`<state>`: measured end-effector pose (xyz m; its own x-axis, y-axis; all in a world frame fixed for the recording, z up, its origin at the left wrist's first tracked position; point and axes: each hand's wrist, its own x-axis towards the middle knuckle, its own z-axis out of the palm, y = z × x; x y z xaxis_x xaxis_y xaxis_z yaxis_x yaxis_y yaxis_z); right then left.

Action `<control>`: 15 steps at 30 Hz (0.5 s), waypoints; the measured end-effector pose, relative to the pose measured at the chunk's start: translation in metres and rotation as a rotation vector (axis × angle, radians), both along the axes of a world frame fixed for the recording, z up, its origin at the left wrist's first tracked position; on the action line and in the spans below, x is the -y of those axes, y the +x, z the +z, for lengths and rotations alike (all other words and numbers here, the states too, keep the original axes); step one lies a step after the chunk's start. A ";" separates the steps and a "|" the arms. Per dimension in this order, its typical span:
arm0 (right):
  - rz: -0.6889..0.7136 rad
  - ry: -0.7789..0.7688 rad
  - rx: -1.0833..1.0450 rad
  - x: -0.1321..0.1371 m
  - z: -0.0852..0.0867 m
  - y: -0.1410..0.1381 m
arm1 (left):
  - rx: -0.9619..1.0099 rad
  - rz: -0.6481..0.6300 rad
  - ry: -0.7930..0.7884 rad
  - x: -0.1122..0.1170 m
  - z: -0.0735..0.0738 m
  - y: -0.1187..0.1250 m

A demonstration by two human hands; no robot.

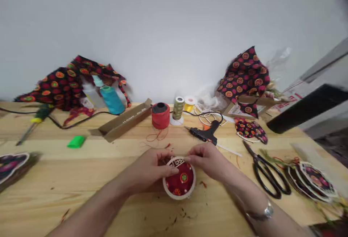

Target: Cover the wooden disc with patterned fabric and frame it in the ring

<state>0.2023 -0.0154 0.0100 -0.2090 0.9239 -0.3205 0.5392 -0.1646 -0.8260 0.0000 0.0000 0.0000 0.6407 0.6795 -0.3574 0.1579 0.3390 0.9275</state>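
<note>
Between my hands is a round ornament (182,184) with a pale wooden rim, a cut-out lattice at the top and dark red patterned fabric inside. My left hand (153,170) grips its left side, the thumb lying across the front. At its upper right edge, the fingers of my right hand (205,159) are pinched together on the rim. What the right fingertips hold besides the rim is too small to make out. Loose bits of red and dark thread (175,220) lie on the table just below the ornament.
Beyond my hands are a red thread spool (160,116), an olive thread spool (178,108), a glue gun (208,133) and an open cardboard box (126,123). Black scissors (268,171) and stacked fabric ornaments (317,181) lie right. A screwdriver (32,123) and green object (76,142) lie left.
</note>
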 end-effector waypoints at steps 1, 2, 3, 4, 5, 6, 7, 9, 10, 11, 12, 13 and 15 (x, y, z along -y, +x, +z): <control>0.009 0.003 -0.002 0.000 0.001 0.001 | -0.008 -0.012 0.009 0.000 0.001 0.000; 0.020 0.007 -0.003 0.000 0.002 0.001 | -0.016 -0.024 0.015 0.001 0.002 0.000; 0.033 0.010 -0.004 0.000 0.004 0.002 | -0.023 -0.036 0.018 0.001 0.003 0.000; 0.048 0.013 -0.004 0.000 0.005 0.002 | -0.029 -0.047 0.018 0.001 0.004 0.000; 0.064 0.015 -0.007 0.000 0.007 0.002 | -0.038 -0.059 0.018 0.002 0.004 0.000; 0.083 0.018 -0.006 0.001 0.009 0.002 | -0.045 -0.069 0.012 0.003 0.004 -0.001; 0.108 0.021 0.000 0.001 0.010 0.002 | -0.049 -0.080 0.002 0.003 0.004 -0.001; 0.174 0.033 0.023 0.001 0.013 0.000 | -0.050 -0.101 -0.019 0.004 0.003 -0.003; 0.206 0.043 0.039 0.001 0.014 -0.001 | -0.052 -0.112 -0.026 0.005 0.002 -0.004; 0.232 0.055 0.054 0.001 0.016 -0.002 | -0.053 -0.122 -0.032 0.005 0.001 -0.004; 0.251 0.068 0.066 0.000 0.017 -0.003 | -0.051 -0.128 -0.037 0.005 0.001 -0.005; 0.260 0.080 0.073 -0.001 0.018 -0.004 | -0.047 -0.130 -0.040 0.005 0.001 -0.005; 0.266 0.105 0.084 -0.003 0.022 -0.006 | -0.027 -0.118 -0.042 0.005 0.003 -0.005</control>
